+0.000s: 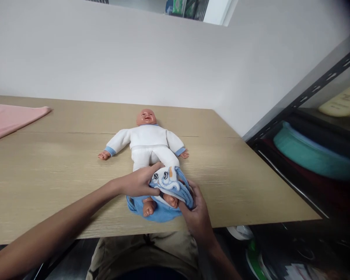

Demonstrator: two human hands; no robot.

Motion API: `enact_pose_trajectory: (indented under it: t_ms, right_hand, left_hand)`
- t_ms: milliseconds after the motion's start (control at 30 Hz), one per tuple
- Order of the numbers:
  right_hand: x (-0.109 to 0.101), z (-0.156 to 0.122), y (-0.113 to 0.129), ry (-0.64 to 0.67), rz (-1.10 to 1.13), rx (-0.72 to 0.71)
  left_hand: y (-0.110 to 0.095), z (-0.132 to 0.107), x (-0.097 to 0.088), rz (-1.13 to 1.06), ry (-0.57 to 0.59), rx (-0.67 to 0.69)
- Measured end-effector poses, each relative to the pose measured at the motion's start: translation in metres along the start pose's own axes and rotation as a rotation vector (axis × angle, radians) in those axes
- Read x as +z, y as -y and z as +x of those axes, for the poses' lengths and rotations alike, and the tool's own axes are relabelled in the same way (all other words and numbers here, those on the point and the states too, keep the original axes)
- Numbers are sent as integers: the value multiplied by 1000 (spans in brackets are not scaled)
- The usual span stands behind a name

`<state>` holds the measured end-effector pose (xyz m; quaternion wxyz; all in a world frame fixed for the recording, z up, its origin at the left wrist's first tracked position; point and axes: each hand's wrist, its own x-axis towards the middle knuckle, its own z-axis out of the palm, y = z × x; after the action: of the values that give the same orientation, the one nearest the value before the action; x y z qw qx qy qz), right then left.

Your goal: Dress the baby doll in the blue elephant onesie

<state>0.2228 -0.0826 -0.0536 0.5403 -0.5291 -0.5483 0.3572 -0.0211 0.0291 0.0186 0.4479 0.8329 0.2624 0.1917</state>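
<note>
A baby doll (148,136) in a white top and white leggings with blue cuffs lies on its back, head away from me. Around its lower legs is a blue baby garment (170,184) with an embroidered animal face and a trunk-like shape; its exact kind is unclear. My left hand (141,181) grips the garment's left side, thumb below and fingers above. At the right edge, my right hand (196,210) holds the same garment, with some fingers hidden behind the cloth. Both doll feet (148,207) poke out toward me.
A wooden table (236,182) carries the doll, and a pink cloth (11,118) lies at its far left. A white wall (119,58) rises behind. On the right stands a dark metal shelf (317,87) holding a teal basin (312,151) and a cream bottle (342,102).
</note>
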Motion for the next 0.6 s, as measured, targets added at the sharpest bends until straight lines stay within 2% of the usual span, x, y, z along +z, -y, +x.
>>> enact_pose_trajectory:
  t_ms: [67,133,233,367,467,533,600]
  right_hand:
    - [-4,10,4,-28,-73,-127]
    - [-9,22,11,-6,-124,-192]
    - [-15,43,19,150,-131,-126]
    - [-22,71,20,376,-73,-17]
    - [-32,87,18,547,-5,10]
    - [-40,92,20,603,24,15]
    - [-45,94,26,600,-13,-37]
  left_hand:
    - [3,1,-3,-33,42,15]
    - [5,1,-7,-82,78,30]
    - [6,2,-11,-150,86,25]
    - [6,5,-12,-216,32,-39]
    - [4,6,-11,-182,1,-96]
    - [-1,4,-10,-92,-37,-122]
    - [-8,-1,-10,23,-95,-115]
